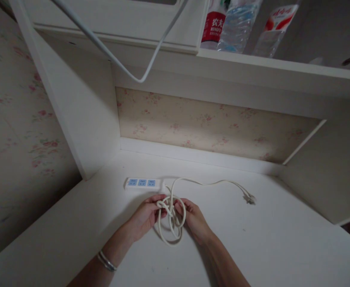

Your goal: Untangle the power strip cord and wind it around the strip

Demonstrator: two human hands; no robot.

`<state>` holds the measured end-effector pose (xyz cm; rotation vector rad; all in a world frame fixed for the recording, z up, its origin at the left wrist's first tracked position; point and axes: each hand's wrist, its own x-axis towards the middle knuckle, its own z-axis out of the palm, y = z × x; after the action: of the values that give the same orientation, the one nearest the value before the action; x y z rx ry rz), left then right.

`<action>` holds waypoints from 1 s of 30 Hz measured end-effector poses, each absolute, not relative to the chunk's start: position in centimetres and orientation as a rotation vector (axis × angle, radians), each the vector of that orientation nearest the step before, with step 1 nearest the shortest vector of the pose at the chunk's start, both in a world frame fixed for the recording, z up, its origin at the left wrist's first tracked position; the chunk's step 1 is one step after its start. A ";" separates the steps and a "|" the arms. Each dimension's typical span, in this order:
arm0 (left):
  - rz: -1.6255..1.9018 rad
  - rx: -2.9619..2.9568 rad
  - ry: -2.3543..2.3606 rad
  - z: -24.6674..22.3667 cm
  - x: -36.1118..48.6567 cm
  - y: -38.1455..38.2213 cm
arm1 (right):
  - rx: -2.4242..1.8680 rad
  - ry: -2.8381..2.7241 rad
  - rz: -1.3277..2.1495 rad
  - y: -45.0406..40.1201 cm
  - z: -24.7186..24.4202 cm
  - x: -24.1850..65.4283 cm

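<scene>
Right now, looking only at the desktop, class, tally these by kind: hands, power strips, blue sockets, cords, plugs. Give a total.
Left hand and right hand: 2
Power strip: 1
Blue sockets: 3
Cord: 1
Plug: 1
Total: 8

On the worktop [267, 239], the power strip [141, 183] lay toward the back left corner, the plug [250, 199] toward the back right corner, the cord [171, 205] between them.

Plastic bottles [237, 26] (leftmost red-labelled) on white shelf [276, 63]; floral wallpaper [204, 124] below.
</scene>
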<state>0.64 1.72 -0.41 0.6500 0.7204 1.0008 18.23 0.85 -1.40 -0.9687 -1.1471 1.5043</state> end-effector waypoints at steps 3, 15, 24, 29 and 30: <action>0.983 0.670 0.749 -0.6 0.7 1.8 | -0.915 -1.227 1.506 0.6 -1.2 18.0; 0.886 0.713 0.761 0.1 0.9 0.7 | -0.932 -1.236 1.493 0.3 -1.3 17.5; 0.833 0.887 0.780 0.4 1.0 0.5 | -0.863 -1.281 1.518 -0.3 -0.3 17.3; 0.777 0.999 0.829 0.6 1.3 0.0 | -0.886 -1.146 1.569 -0.3 -1.0 17.1; 0.761 1.023 0.839 0.8 1.3 -0.1 | -0.901 -1.125 1.549 -0.3 -1.3 17.1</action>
<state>1.31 -0.07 0.83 1.0226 0.8388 0.7606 17.06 -0.29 -1.25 -0.9009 -1.1246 1.5492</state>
